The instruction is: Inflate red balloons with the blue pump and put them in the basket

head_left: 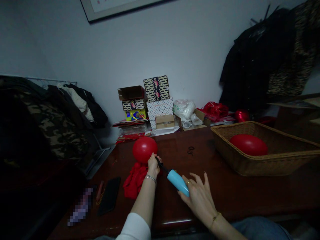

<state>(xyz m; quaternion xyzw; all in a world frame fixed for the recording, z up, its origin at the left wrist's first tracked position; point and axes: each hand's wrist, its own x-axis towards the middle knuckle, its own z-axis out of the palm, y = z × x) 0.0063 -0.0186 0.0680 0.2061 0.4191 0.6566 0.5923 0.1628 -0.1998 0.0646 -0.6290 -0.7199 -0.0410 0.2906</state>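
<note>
While right hand (198, 195) splays against pump (177, 180), left hand (153, 164) gripping it, balloon (144, 148) just beyond

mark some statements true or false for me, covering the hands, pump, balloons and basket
1. The left hand is at the black end of the pump. True.
2. The right hand is inside the basket. False: it is at the pump's blue body.
3. A red balloon lies in the basket. True.
4. The balloon beside the left hand is yellow. False: it is red.
5. Boxes stand stacked near the wall. True.
6. The basket is left of the pump in the picture. False: it is to the right.
</note>
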